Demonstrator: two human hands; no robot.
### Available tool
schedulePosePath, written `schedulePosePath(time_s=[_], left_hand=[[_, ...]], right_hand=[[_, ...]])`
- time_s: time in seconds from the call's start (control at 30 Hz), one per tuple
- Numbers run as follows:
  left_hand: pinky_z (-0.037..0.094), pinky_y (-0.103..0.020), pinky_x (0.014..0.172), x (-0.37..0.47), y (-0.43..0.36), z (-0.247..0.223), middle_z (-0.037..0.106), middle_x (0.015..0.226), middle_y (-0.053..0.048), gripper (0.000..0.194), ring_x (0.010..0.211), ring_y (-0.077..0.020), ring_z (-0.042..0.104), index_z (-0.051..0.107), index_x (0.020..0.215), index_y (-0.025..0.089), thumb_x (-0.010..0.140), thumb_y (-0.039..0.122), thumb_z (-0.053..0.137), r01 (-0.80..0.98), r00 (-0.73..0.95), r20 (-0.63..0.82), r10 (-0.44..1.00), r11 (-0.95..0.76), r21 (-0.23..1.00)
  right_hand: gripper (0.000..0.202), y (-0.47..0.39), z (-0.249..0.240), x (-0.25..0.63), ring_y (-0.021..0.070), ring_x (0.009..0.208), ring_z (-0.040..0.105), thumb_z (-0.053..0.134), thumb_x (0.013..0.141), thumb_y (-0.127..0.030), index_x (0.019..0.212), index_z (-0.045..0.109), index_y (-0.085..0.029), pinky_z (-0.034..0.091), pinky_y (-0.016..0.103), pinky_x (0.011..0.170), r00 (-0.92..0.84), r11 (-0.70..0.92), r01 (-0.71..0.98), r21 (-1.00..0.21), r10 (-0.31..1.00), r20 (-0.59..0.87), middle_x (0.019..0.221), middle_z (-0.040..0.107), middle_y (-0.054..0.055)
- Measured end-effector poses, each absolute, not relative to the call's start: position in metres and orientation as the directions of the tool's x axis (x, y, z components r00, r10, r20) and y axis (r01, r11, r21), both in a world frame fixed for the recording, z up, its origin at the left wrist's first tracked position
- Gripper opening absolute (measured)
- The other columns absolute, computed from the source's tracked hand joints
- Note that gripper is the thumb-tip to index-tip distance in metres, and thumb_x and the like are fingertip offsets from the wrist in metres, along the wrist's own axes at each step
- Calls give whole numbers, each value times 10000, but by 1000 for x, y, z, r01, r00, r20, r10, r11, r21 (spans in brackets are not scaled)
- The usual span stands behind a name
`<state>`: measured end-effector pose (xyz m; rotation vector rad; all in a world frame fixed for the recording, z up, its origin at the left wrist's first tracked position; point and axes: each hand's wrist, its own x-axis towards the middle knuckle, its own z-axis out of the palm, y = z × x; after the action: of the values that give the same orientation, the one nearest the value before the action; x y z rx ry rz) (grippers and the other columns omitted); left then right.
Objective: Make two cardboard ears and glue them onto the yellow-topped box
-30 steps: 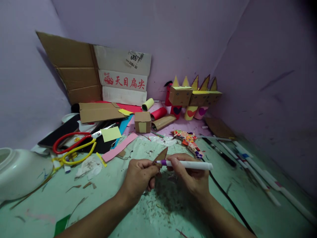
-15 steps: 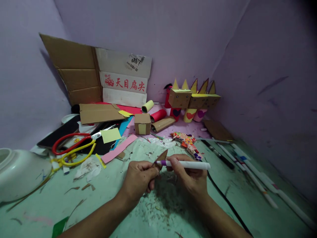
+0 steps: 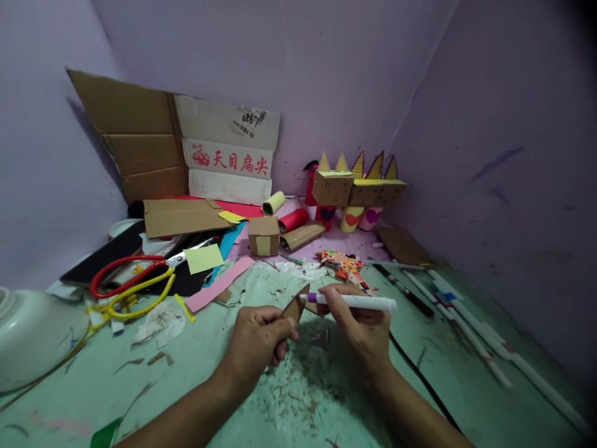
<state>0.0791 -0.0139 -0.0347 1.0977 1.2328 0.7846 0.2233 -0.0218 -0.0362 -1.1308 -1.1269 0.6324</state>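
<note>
Between the thumb and fingers of my left hand (image 3: 261,339) is a small pointed cardboard piece (image 3: 295,307), its tip upward. My right hand (image 3: 361,326) grips a white marker (image 3: 364,302) with a purple end, held nearly level. The marker's tip meets the edge of the cardboard close to its point. Another small brown piece (image 3: 318,307) shows just behind the marker, partly covered by my right fingers. Beyond my hands lies a floral-patterned glue gun (image 3: 342,264), and a small cardboard box (image 3: 263,236) stands behind to the left.
Red-and-yellow scissors (image 3: 135,280) lie at left beside a white bowl (image 3: 40,339). Box-headed paper figures (image 3: 349,190) stand at the back wall. Several markers (image 3: 466,330) lie at right, near a black cable (image 3: 420,373). A large cardboard sheet (image 3: 228,149) leans behind.
The marker's tip has shifted up along the cardboard's edge towards its point. More of the cardboard shows above my left fingers. The whole view has turned slightly.
</note>
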Motion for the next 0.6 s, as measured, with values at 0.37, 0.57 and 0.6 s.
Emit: schedulePosePath(time_s=[0.37,0.57,0.6], left_hand=[[206,-191,335,81,-14,-33,420,270,37,239,262,-48,297,583,469,144,614,335,579,77,196,-352,915,343,936],[205,-189,334,80,-13,-36,421,271,38,233,260,-46,300,589,472,141,612,327,575,86,197,-351,915,341,936],[204,-188,333,80,-12,-36,420,271,38,233,260,-46,300,591,474,140,613,327,575,85,194,-353,915,343,935]], right_hand=[[152,-21,-33,224,134,459,598,647,689,-294,653,658,-147,496,228,444,469,297,88,-951,830,303,513,644,11],[188,-20,-33,226,143,461,585,639,712,-322,680,652,-137,472,246,444,500,260,91,-961,823,270,498,632,14],[192,-20,-33,226,143,462,582,635,719,-324,685,652,-136,465,247,442,501,260,97,-961,821,272,498,629,13]])
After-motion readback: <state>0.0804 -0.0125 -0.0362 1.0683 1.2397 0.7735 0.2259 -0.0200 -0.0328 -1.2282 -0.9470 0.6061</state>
